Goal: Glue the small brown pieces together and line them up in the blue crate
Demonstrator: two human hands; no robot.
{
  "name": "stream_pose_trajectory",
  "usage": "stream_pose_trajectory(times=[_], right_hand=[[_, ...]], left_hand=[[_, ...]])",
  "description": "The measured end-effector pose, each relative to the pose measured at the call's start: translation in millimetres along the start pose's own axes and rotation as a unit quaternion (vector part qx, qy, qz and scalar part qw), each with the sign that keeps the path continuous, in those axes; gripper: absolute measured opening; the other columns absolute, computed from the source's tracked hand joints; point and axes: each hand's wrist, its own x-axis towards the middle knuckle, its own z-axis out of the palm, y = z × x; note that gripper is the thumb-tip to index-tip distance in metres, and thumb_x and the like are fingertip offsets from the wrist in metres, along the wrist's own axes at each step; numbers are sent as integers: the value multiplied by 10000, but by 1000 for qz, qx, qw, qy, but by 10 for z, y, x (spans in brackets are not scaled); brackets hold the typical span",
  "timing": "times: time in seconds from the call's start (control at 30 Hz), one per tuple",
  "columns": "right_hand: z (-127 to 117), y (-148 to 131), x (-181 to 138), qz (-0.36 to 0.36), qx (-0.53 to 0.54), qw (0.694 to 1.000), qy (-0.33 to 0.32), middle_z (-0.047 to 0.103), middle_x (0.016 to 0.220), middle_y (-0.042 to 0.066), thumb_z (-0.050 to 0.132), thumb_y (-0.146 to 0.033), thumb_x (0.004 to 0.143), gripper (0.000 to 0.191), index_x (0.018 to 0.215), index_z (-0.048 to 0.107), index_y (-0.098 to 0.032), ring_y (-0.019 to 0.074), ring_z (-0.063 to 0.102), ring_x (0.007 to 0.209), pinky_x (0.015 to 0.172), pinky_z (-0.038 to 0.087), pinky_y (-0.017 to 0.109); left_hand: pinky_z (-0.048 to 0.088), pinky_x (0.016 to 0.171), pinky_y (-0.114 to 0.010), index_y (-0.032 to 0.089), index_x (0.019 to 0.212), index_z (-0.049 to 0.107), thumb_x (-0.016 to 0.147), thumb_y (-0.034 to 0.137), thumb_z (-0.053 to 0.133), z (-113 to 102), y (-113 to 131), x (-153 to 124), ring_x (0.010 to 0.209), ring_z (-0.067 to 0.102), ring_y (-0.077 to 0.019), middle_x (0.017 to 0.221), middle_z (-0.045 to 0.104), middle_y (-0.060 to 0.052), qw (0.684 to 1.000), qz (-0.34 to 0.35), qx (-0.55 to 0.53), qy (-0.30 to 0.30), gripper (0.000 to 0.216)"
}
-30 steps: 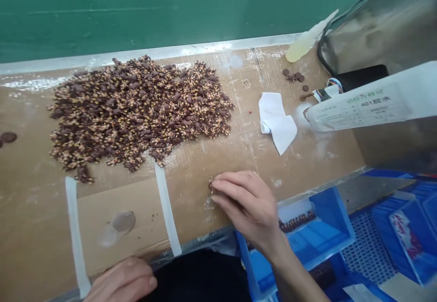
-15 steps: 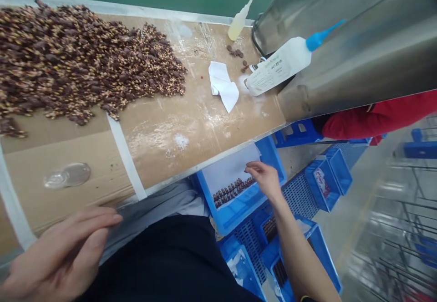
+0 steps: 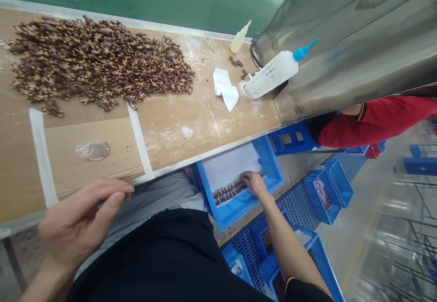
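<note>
Right hand (image 3: pixel 253 182): lowered into the blue bin (image 3: pixel 269 161) beside the table; fingers curled together at the far end of the row of small brown parts (image 3: pixel 228 191); whether a part is pinched cannot be told.
Row of small brown parts: laid on the white sheet (image 3: pixel 229 167) lining the bin; long axis running from lower left to upper right, ending at the right fingertips.
Left hand (image 3: pixel 82 217): held at the near edge of the cardboard-covered table (image 3: pixel 191 124); fingers loosely bent, thumb close to the forefinger, nothing seen to be held.
Nearer hand: the right, touching the row; the left is well apart from it.
Pile of brown parts (image 3: pixel 99 60): spread on the far side of the table, well apart from both hands.
Glue bottle (image 3: pixel 273 72): laid tilted against the steel housing (image 3: pixel 341 51), blue nozzle upward.
Other person: a red sleeve (image 3: pixel 375 120) seen beyond the housing.
</note>
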Motion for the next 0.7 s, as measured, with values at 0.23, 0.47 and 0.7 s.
stream_pose_trajectory(times=[0.23, 0.47, 0.7], right_hand=[[64, 65, 7, -14, -16, 1000, 19, 804, 1385, 101, 801, -440, 1177, 290, 1350, 797, -207, 278, 795, 1241, 1131, 688, 524], [110, 11, 34, -62, -5, 998, 17, 794, 1432, 112, 797, -471, 1171, 310, 1335, 805, -207, 302, 763, 1330, 1208, 634, 561], [109, -76, 10, -79, 15, 997, 15, 823, 1335, 93, 812, -472, 1158, 272, 1214, 823, -205, 295, 762, 1319, 1219, 614, 561]], left_hand=[[617, 810, -223, 220, 979, 888, 1029, 128, 786, 11, -15, 6, 822, 835, -145, 913, 885, 29, 1000, 3, -17, -1, 146], [644, 795, -241, 210, 970, 897, 1029, 156, 788, 17, -34, -6, 793, 841, -157, 891, 895, 18, 1000, -2, -27, 4, 136], [647, 821, -245, 196, 1012, 888, 1040, 94, 786, 14, -39, -18, 856, 852, -161, 946, 893, 8, 998, 8, -57, -20, 147]])
